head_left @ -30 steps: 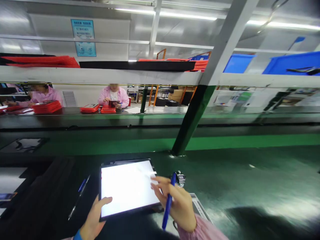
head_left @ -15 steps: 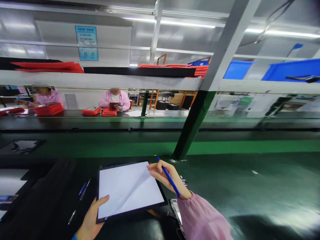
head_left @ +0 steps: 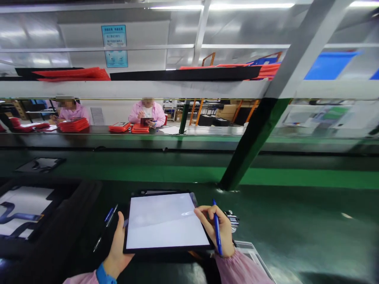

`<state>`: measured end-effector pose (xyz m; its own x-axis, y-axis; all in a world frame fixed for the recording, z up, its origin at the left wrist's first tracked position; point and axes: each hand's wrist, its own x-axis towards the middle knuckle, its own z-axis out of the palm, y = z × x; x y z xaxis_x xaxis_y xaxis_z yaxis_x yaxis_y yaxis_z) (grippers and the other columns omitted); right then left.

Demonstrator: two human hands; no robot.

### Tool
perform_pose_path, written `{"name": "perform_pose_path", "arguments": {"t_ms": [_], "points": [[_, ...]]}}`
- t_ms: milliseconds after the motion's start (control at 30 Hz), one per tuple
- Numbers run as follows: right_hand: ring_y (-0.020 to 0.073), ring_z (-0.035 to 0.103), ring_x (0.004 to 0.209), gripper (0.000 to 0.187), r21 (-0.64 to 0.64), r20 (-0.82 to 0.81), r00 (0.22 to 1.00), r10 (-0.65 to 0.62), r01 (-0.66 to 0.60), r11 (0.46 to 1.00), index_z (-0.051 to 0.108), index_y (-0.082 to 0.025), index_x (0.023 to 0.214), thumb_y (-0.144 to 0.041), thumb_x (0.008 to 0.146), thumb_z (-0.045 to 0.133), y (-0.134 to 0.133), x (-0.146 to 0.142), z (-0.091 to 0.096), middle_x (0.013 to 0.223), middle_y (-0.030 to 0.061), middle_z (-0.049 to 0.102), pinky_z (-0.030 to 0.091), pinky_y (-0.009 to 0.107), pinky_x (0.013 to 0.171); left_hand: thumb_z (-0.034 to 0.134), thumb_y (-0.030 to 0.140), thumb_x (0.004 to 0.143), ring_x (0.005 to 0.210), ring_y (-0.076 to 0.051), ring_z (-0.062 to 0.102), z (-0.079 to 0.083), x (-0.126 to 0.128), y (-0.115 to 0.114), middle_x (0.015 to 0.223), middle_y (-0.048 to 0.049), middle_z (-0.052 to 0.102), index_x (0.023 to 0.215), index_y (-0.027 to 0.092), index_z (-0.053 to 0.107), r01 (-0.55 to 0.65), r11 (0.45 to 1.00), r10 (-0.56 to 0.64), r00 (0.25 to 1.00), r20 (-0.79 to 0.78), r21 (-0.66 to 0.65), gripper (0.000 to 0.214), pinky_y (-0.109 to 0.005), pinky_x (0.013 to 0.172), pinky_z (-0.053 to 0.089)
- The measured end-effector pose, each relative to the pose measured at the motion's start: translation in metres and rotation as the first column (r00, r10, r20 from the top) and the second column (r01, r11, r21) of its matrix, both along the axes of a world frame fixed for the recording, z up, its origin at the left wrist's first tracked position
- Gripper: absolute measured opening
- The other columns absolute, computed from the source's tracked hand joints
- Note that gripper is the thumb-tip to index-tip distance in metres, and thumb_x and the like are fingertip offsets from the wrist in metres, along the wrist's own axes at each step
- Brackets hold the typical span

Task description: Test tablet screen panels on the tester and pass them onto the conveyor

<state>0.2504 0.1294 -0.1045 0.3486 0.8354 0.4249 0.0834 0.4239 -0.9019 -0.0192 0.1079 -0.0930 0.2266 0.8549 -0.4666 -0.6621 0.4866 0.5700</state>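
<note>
Looks like edge work on my white-screened panel (head_left: 168, 223); calls for staying steady.
Left hand (head_left: 119, 247): thumb's off the panel's face now, beside its left edge; other fingers hidden, can't tell the grip. Panel's between my hands, over the bench (head_left: 296, 221). Right hand (head_left: 225, 236): blue pen (head_left: 217, 228) pinched between fingers, fingertips together at the panel's right edge, lower than half a second ago.

It is a factory workshop, shown by the long green worktop (head_left: 302, 221), overhead shelf (head_left: 177, 90), strip lights (head_left: 251, 6) and pink-jacketed workers (head_left: 159, 113) beside red stacks (head_left: 75, 125).
</note>
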Motion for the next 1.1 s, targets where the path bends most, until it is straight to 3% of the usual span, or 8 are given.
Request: {"name": "perform_pose_path", "arguments": {"t_ms": [133, 333, 567, 767, 933, 1000, 1100], "points": [[0.0112, 0.047, 0.051, 0.043, 0.022, -0.031, 0.996, -0.078, 0.079, 0.997, 0.036, -0.024, 0.067, -0.040, 0.074, 0.075, -0.001, -0.002, -0.003, 0.069, 0.0008, 0.065, 0.038, 0.024, 0.048, 0.051, 0.051, 0.089, 0.095, -0.032, 0.069, 0.008, 0.005, -0.003, 0.097, -0.0140, 0.075, 0.124, 0.008, 0.058, -0.040, 0.999, 0.040, 0.998, -0.051, -0.010, 0.056, -0.042, 0.089, 0.052], [0.0118, 0.053, 0.054, 0.044, 0.059, -0.088, 0.986, -0.138, 0.144, 0.988, 0.037, -0.023, 0.069, -0.047, 0.072, 0.075, -0.003, -0.003, -0.003, 0.071, -0.0004, 0.062, 0.041, 0.025, 0.050, 0.055, 0.025, 0.089, 0.086, -0.028, 0.072, 0.010, 0.009, -0.006, 0.090, -0.0102, 0.077, 0.124, 0.006, 0.057, -0.127, 0.989, 0.114, 0.979, -0.167, -0.069, 0.040, -0.037, 0.084, 0.054], [0.0060, 0.042, 0.042, 0.046, 0.030, -0.173, 0.970, -0.172, 0.180, 0.983, 0.036, -0.024, 0.072, -0.046, 0.070, 0.076, -0.007, -0.003, -0.003, 0.072, -0.0023, 0.060, 0.033, 0.021, 0.040, 0.054, 0.043, 0.090, 0.091, -0.029, 0.071, 0.006, 0.005, -0.009, 0.100, -0.0119, 0.075, 0.128, 0.010, 0.055, -0.047, 0.999, 0.048, 0.993, -0.103, 0.019, 0.051, -0.040, 0.089, 0.052], [0.0056, 0.041, 0.044, 0.041, 0.033, -0.232, 0.971, -0.051, 0.060, 0.998, 0.037, -0.024, 0.075, -0.039, 0.073, 0.076, -0.009, 0.000, -0.007, 0.074, -0.0043, 0.058, 0.034, 0.020, 0.041, 0.050, 0.060, 0.085, 0.103, -0.033, 0.066, -0.001, -0.001, -0.008, 0.109, -0.0159, 0.072, 0.132, 0.009, 0.052, 0.072, 0.997, -0.072, 0.997, 0.002, 0.001, 0.069, -0.044, 0.095, 0.049], [0.0080, 0.040, 0.047, 0.033, 0.077, -0.296, 0.954, 0.045, -0.024, 0.997, 0.040, -0.023, 0.073, -0.039, 0.080, 0.069, -0.004, -0.006, -0.005, 0.058, -0.0072, 0.047, 0.035, 0.020, 0.046, 0.051, 0.059, 0.085, 0.109, -0.033, 0.063, -0.011, -0.003, -0.006, 0.114, -0.0144, 0.070, 0.135, 0.013, 0.049, 0.056, 0.997, -0.054, 0.998, -0.031, 0.056, 0.068, -0.045, 0.100, 0.045], [0.0089, 0.040, 0.048, 0.032, 0.066, -0.313, 0.950, 0.018, 0.003, 0.998, 0.041, -0.023, 0.071, -0.043, 0.083, 0.063, -0.004, -0.006, -0.003, 0.055, -0.0076, 0.042, 0.038, 0.021, 0.047, 0.044, 0.060, 0.088, 0.112, -0.032, 0.061, -0.011, -0.004, -0.005, 0.114, -0.0149, 0.070, 0.135, 0.012, 0.050, 0.065, 0.996, -0.065, 0.998, -0.012, 0.057, 0.068, -0.045, 0.102, 0.043], [0.0112, 0.047, 0.054, 0.031, 0.054, -0.181, 0.970, -0.163, 0.175, 0.983, 0.043, -0.023, 0.073, -0.044, 0.081, 0.065, -0.009, -0.002, 0.001, 0.060, -0.0058, 0.047, 0.046, 0.026, 0.055, 0.032, 0.061, 0.091, 0.115, -0.030, 0.060, -0.008, -0.005, -0.004, 0.112, -0.0162, 0.070, 0.129, 0.008, 0.055, 0.085, 0.996, -0.086, 0.996, 0.017, 0.028, 0.070, -0.042, 0.103, 0.043]]}}
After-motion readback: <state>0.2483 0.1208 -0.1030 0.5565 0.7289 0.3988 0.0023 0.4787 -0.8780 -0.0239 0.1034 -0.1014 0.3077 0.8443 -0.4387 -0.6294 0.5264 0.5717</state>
